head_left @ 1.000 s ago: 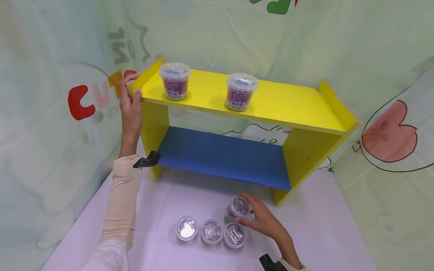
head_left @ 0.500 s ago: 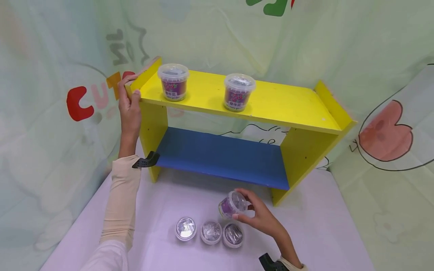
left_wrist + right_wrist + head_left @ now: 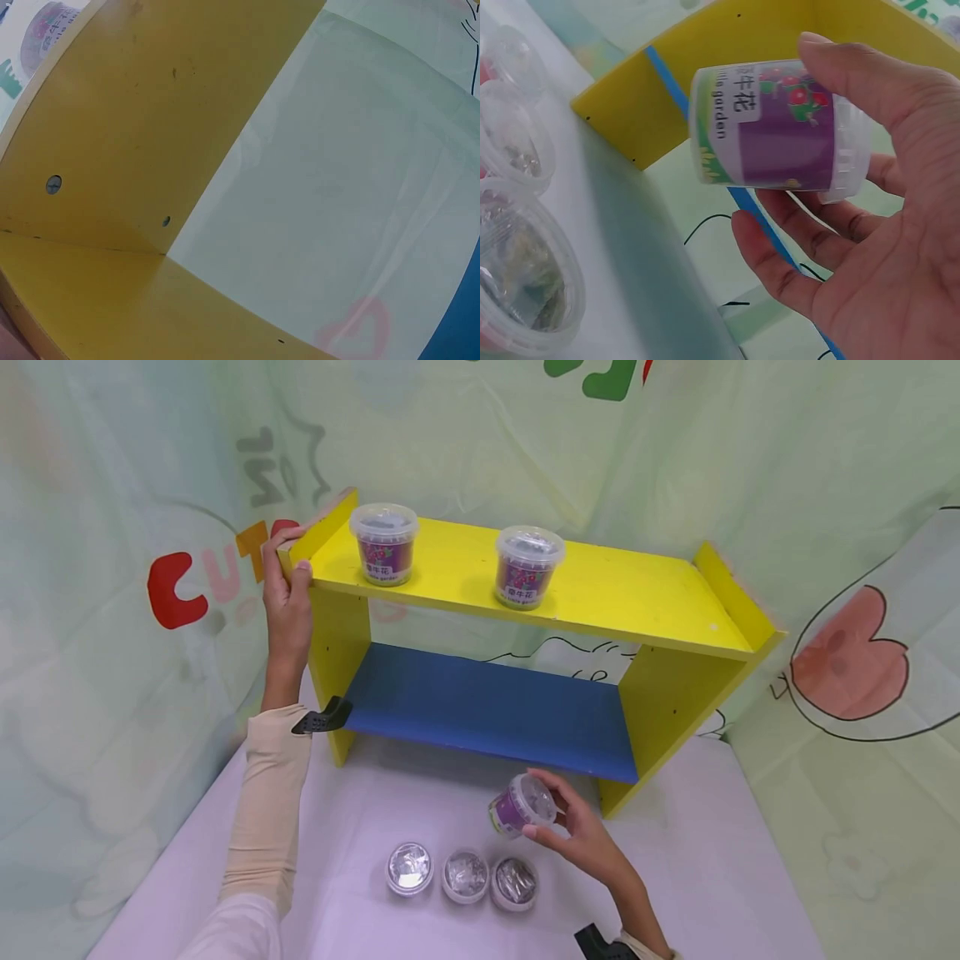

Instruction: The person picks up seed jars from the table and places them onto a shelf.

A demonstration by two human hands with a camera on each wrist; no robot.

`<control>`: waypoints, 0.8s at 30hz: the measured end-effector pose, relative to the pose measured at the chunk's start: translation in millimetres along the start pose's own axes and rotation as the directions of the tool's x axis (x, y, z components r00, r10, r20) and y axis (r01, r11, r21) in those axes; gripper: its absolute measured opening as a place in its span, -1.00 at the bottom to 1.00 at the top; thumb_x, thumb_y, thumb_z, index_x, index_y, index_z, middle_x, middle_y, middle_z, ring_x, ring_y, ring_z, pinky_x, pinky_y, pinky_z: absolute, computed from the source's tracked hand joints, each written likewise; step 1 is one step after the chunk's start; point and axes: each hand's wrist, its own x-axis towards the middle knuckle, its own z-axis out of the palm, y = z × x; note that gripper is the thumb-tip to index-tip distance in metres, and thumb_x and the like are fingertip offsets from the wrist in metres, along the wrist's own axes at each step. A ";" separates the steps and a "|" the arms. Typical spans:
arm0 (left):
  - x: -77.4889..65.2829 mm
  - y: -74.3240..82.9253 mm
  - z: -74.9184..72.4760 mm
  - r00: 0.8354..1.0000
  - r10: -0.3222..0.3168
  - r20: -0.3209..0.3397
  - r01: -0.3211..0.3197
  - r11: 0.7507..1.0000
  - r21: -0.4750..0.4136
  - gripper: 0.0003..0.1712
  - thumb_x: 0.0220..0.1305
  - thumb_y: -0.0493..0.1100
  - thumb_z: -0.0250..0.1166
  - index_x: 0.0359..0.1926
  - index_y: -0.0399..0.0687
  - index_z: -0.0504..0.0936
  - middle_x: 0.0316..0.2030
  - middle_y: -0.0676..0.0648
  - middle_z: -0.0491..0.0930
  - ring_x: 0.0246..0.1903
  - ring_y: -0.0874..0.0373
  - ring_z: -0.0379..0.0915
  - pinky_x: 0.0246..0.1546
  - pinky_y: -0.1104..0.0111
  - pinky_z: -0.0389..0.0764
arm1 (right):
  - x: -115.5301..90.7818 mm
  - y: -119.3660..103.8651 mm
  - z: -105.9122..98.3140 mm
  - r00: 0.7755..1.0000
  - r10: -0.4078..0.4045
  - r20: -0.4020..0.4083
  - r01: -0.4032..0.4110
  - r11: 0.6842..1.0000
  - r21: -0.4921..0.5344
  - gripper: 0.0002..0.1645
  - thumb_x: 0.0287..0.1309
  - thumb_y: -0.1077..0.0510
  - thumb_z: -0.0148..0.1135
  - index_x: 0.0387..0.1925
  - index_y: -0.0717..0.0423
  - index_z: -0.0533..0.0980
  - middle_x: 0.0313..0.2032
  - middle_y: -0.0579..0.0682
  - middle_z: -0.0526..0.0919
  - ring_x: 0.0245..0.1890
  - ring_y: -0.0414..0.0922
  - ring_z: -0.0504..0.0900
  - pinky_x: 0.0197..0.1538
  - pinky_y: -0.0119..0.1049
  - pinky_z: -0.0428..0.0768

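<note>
My right hand (image 3: 582,839) pinches a small lidded plastic tub (image 3: 517,808) between thumb and fingers, tilted above the table in front of the shelf. Its purple label with red flowers shows in the right wrist view, where the tub (image 3: 780,127) lies nearly on its side. My left hand (image 3: 288,618) grips the upper left corner of the yellow shelf unit (image 3: 630,585), thumb on the near edge. On the top board stand two matching tubs, the left tub (image 3: 384,547) and the middle tub (image 3: 527,568), both upright.
Three more tubs stand in a row on the white table: a left one (image 3: 409,868), a middle one (image 3: 465,876) and a right one (image 3: 514,883). The unit's lower board (image 3: 487,706) is blue. A printed curtain (image 3: 847,810) surrounds the table.
My right hand has lifted the tub from behind the right tub in the row and tipped it. My left hand keeps its hold on the shelf unit.
</note>
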 end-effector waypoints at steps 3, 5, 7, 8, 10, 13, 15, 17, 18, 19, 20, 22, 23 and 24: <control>0.2 0.2 -0.1 1.000 0.001 0.001 -0.001 1.000 -0.003 -0.53 0.37 -0.24 -0.05 0.27 0.15 0.32 0.17 0.05 0.37 -0.18 0.16 0.38 -0.06 0.50 0.53 | 0.0 0.0 -1.4 1.000 -0.008 -0.022 0.009 0.998 0.055 -0.19 0.16 0.37 0.25 0.41 0.14 0.18 0.24 0.21 0.36 0.08 -0.30 0.48 0.04 -0.42 0.59; 0.3 -0.1 -0.2 1.000 0.002 0.001 -0.002 1.000 -0.002 -0.53 0.37 -0.24 -0.05 0.27 0.15 0.32 0.17 0.05 0.36 -0.17 0.16 0.38 -0.06 0.50 0.53 | -0.4 -0.3 -1.8 0.999 -0.006 -0.031 0.009 0.995 0.096 -0.20 0.17 0.39 0.22 0.41 0.16 0.18 0.26 0.15 0.35 0.09 -0.29 0.48 0.04 -0.40 0.59; 0.2 0.7 0.2 1.000 0.000 0.001 0.000 1.000 -0.004 -0.53 0.37 -0.24 -0.06 0.26 0.15 0.32 0.18 0.05 0.36 -0.17 0.16 0.38 -0.06 0.51 0.52 | -0.8 -1.0 -1.9 0.999 0.005 -0.036 0.000 0.990 0.138 -0.21 0.18 0.39 0.20 0.41 0.18 0.17 0.27 0.04 0.34 0.11 -0.29 0.46 0.06 -0.41 0.59; 0.1 1.0 0.4 1.000 0.000 0.001 0.000 1.000 -0.005 -0.53 0.37 -0.24 -0.06 0.26 0.15 0.32 0.18 0.05 0.36 -0.17 0.16 0.38 -0.06 0.51 0.52 | -1.0 -1.4 -2.0 0.999 0.013 -0.037 -0.007 0.988 0.155 -0.22 0.19 0.40 0.20 0.42 0.18 0.17 0.27 -0.01 0.33 0.12 -0.30 0.46 0.07 -0.41 0.59; 0.2 0.9 0.4 1.000 0.001 0.001 -0.001 1.000 -0.007 -0.53 0.37 -0.25 -0.07 0.27 0.14 0.32 0.18 0.05 0.36 -0.17 0.16 0.38 -0.07 0.51 0.52 | -1.3 -2.1 -1.9 0.999 0.022 -0.040 -0.014 0.983 0.181 -0.22 0.20 0.39 0.19 0.42 0.18 0.15 0.28 -0.11 0.32 0.15 -0.30 0.44 0.08 -0.42 0.58; 0.4 0.3 0.1 1.000 0.004 0.003 -0.004 1.000 -0.007 -0.53 0.37 -0.25 -0.07 0.27 0.14 0.32 0.18 0.05 0.36 -0.17 0.16 0.38 -0.08 0.51 0.52 | -1.4 -3.2 -1.8 0.999 0.028 -0.044 -0.019 0.980 0.198 -0.21 0.20 0.38 0.19 0.43 0.17 0.15 0.28 -0.15 0.30 0.18 -0.32 0.42 0.10 -0.44 0.57; 0.5 -0.6 -0.3 1.000 0.006 0.004 -0.006 1.000 -0.002 -0.52 0.38 -0.24 -0.07 0.27 0.15 0.31 0.18 0.06 0.35 -0.17 0.16 0.38 -0.07 0.51 0.53 | -1.6 -3.6 -1.6 0.998 0.026 -0.048 -0.016 0.980 0.199 -0.21 0.21 0.39 0.18 0.43 0.17 0.14 0.28 -0.13 0.30 0.18 -0.32 0.42 0.10 -0.44 0.56; 0.2 -0.7 -0.4 1.000 0.006 0.005 -0.006 1.000 0.003 -0.52 0.38 -0.24 -0.07 0.28 0.16 0.31 0.18 0.07 0.35 -0.17 0.16 0.38 -0.07 0.51 0.53 | -1.8 -4.0 -1.4 0.998 0.027 -0.052 -0.016 0.979 0.201 -0.22 0.21 0.39 0.17 0.43 0.17 0.14 0.28 -0.10 0.30 0.18 -0.31 0.42 0.11 -0.44 0.56; 0.2 -0.6 -0.4 1.000 0.007 0.005 -0.007 1.000 0.002 -0.52 0.38 -0.24 -0.06 0.28 0.16 0.32 0.18 0.07 0.35 -0.17 0.16 0.38 -0.07 0.51 0.53 | -2.0 -4.2 -1.3 0.998 0.028 -0.055 -0.016 0.979 0.203 -0.22 0.21 0.39 0.17 0.43 0.17 0.14 0.28 -0.09 0.30 0.18 -0.30 0.43 0.11 -0.43 0.56; 0.1 -0.6 -0.4 1.000 0.007 0.006 -0.007 1.000 0.000 -0.52 0.38 -0.24 -0.06 0.28 0.16 0.32 0.18 0.07 0.35 -0.18 0.16 0.38 -0.07 0.51 0.53 | -2.1 -4.3 -1.2 0.998 0.029 -0.059 -0.017 0.978 0.206 -0.22 0.21 0.40 0.16 0.43 0.18 0.14 0.28 -0.08 0.30 0.18 -0.30 0.42 0.11 -0.43 0.56; 0.0 -0.5 -0.5 1.000 0.008 0.005 -0.008 1.000 -0.002 -0.53 0.38 -0.24 -0.06 0.27 0.16 0.32 0.17 0.07 0.36 -0.18 0.16 0.38 -0.08 0.51 0.52 | -2.2 -4.4 -1.2 0.998 0.029 -0.064 -0.016 0.978 0.207 -0.22 0.21 0.40 0.15 0.43 0.18 0.14 0.28 -0.08 0.30 0.19 -0.29 0.42 0.12 -0.43 0.56; -0.1 -0.3 -0.7 1.000 0.010 0.006 -0.010 1.000 -0.008 -0.53 0.38 -0.24 -0.06 0.27 0.15 0.33 0.17 0.06 0.36 -0.19 0.15 0.38 -0.09 0.50 0.52 | -2.0 -5.0 -1.4 0.996 0.033 -0.078 -0.016 0.979 0.203 -0.23 0.22 0.39 0.15 0.43 0.17 0.15 0.29 -0.09 0.29 0.20 -0.30 0.41 0.12 -0.43 0.55; -0.1 -0.2 -0.7 1.000 0.012 0.006 -0.012 1.000 -0.008 -0.53 0.38 -0.24 -0.06 0.27 0.15 0.33 0.17 0.05 0.36 -0.19 0.15 0.38 -0.09 0.50 0.51 | -1.7 -5.5 -1.6 0.996 0.032 -0.087 -0.014 0.980 0.198 -0.24 0.22 0.39 0.15 0.43 0.16 0.15 0.30 -0.10 0.28 0.21 -0.31 0.40 0.12 -0.44 0.55; -0.1 0.1 -0.8 1.000 0.013 0.007 -0.013 1.000 -0.008 -0.53 0.38 -0.24 -0.07 0.28 0.14 0.32 0.17 0.05 0.36 -0.19 0.15 0.37 -0.09 0.50 0.51 | -1.2 -6.2 -1.9 0.995 0.028 -0.095 -0.009 0.981 0.194 -0.24 0.22 0.38 0.15 0.43 0.16 0.16 0.30 -0.10 0.28 0.22 -0.31 0.39 0.12 -0.44 0.55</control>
